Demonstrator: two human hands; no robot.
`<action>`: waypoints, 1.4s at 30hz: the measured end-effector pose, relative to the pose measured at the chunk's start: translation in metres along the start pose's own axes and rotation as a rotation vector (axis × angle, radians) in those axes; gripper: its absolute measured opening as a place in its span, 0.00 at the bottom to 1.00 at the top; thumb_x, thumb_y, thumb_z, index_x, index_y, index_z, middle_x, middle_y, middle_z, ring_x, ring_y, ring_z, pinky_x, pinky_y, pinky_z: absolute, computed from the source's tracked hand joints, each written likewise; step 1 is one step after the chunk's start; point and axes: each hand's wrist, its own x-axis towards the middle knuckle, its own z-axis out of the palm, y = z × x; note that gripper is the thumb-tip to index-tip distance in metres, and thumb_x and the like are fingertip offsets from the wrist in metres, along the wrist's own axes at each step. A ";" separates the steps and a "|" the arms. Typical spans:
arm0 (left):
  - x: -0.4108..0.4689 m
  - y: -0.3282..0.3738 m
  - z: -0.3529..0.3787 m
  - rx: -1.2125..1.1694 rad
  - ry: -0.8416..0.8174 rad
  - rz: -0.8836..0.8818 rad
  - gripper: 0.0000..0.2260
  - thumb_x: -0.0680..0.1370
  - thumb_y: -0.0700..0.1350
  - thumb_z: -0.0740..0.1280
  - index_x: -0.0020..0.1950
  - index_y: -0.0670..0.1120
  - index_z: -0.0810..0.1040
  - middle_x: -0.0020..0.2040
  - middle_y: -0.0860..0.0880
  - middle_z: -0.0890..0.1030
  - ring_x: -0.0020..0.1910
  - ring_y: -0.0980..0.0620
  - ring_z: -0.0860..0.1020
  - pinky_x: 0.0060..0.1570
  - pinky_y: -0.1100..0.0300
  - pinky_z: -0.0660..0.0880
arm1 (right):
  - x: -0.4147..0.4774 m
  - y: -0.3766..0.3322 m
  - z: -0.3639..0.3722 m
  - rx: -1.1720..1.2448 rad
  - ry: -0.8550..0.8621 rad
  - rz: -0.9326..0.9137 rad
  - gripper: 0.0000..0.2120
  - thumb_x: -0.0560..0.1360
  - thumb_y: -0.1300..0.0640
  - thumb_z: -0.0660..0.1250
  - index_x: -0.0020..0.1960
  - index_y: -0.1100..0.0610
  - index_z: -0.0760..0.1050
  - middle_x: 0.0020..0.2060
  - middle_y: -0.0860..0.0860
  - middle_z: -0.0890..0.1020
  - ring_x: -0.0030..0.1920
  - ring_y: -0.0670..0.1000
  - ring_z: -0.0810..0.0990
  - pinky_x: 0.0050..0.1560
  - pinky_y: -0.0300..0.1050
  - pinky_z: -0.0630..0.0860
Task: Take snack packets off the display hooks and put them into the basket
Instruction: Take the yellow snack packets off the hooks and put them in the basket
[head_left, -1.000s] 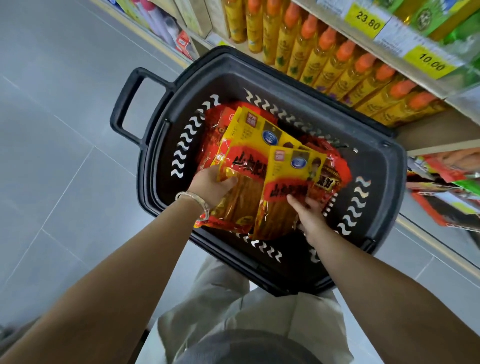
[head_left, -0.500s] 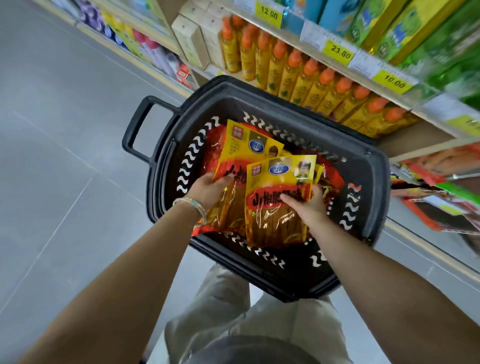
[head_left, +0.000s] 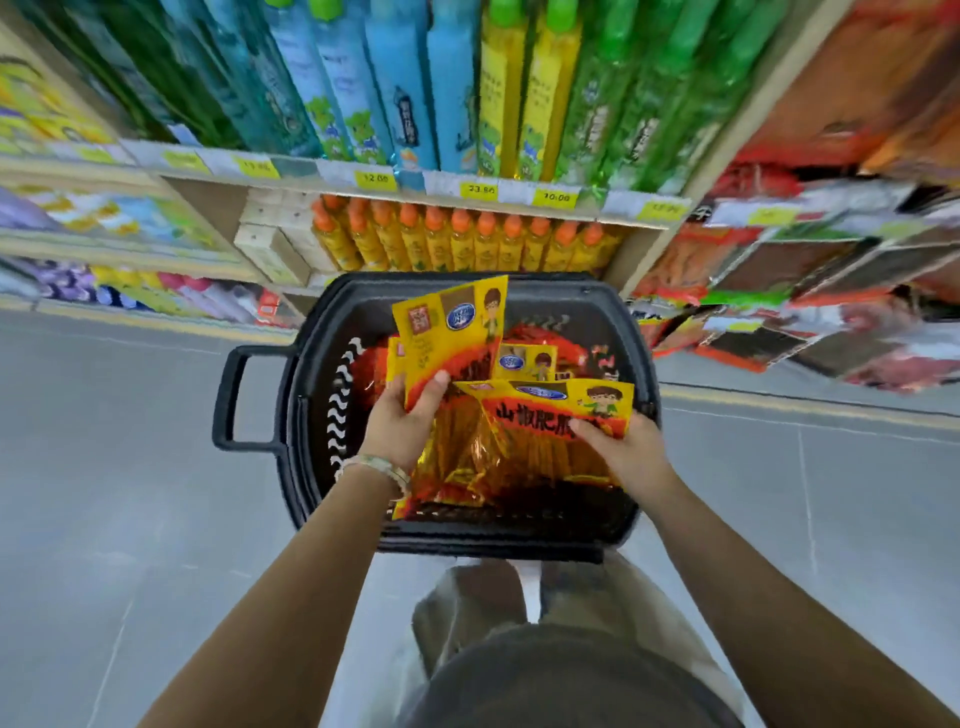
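Several yellow-and-red snack packets (head_left: 524, 361) piled inside black basket (head_left: 493, 543)

Blurred snack packets (head_left: 810, 270) at right

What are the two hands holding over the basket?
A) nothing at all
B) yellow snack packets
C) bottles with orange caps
B: the left hand grips an upright yellow packet and the right hand holds a tilted yellow packet, both above the black basket.

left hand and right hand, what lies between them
Head view: yellow-and-red snack packets fill the gap, one upright packet gripped by the left hand, one flatter packet by the right hand, above the black plastic basket.
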 end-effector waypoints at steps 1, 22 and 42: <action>-0.003 0.008 0.005 0.023 -0.012 0.062 0.19 0.76 0.59 0.64 0.62 0.51 0.74 0.55 0.57 0.79 0.59 0.52 0.76 0.61 0.57 0.70 | -0.012 -0.003 -0.008 0.013 0.045 -0.031 0.09 0.73 0.52 0.71 0.53 0.48 0.79 0.41 0.38 0.79 0.42 0.40 0.76 0.39 0.21 0.67; -0.183 0.038 0.302 0.224 -0.391 0.249 0.15 0.78 0.56 0.62 0.60 0.50 0.79 0.52 0.56 0.77 0.51 0.56 0.73 0.52 0.65 0.64 | -0.214 0.189 -0.262 0.324 0.669 0.335 0.07 0.78 0.51 0.64 0.47 0.53 0.79 0.46 0.53 0.83 0.50 0.55 0.80 0.55 0.53 0.76; -0.184 0.150 0.574 0.353 -0.435 0.442 0.13 0.78 0.53 0.64 0.51 0.45 0.82 0.41 0.48 0.80 0.40 0.49 0.74 0.42 0.59 0.64 | -0.146 0.264 -0.490 0.250 0.822 0.273 0.13 0.81 0.56 0.58 0.44 0.55 0.79 0.40 0.47 0.85 0.44 0.45 0.80 0.45 0.40 0.73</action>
